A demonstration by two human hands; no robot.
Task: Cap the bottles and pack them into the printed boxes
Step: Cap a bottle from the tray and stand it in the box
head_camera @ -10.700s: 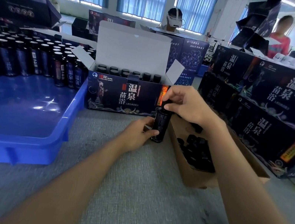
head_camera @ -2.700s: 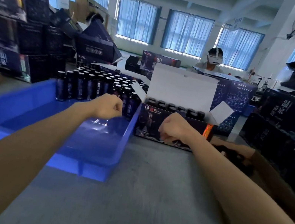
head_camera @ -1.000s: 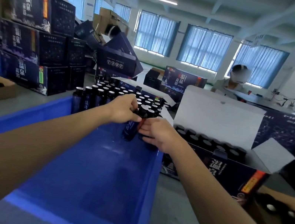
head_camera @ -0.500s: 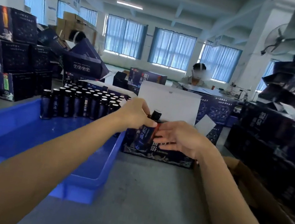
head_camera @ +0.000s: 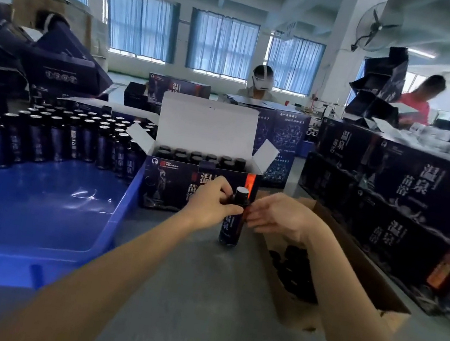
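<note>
A dark bottle (head_camera: 231, 228) with a silvery uncapped top stands upright on the grey table in front of the open printed box (head_camera: 169, 185). My left hand (head_camera: 214, 201) grips its neck and upper body. My right hand (head_camera: 279, 213) hovers just right of the bottle, fingers spread, fingertips near its shoulder. The box holds a back row of capped bottles (head_camera: 202, 157), its white lid up. Several uncapped bottles (head_camera: 69, 135) stand at the far end of the blue tray (head_camera: 31, 215). Loose black caps (head_camera: 294, 271) lie in the brown carton (head_camera: 376, 288) under my right forearm.
Stacked printed boxes (head_camera: 407, 212) form a wall at the right. More dark boxes (head_camera: 65, 66) are piled at the back left. A person in a headset sits across the table; another person in pink stands at the far right.
The bottle has come out of the blue tray and down onto the table in front of the printed box. My left hand still holds it; my right hand has opened beside it.
</note>
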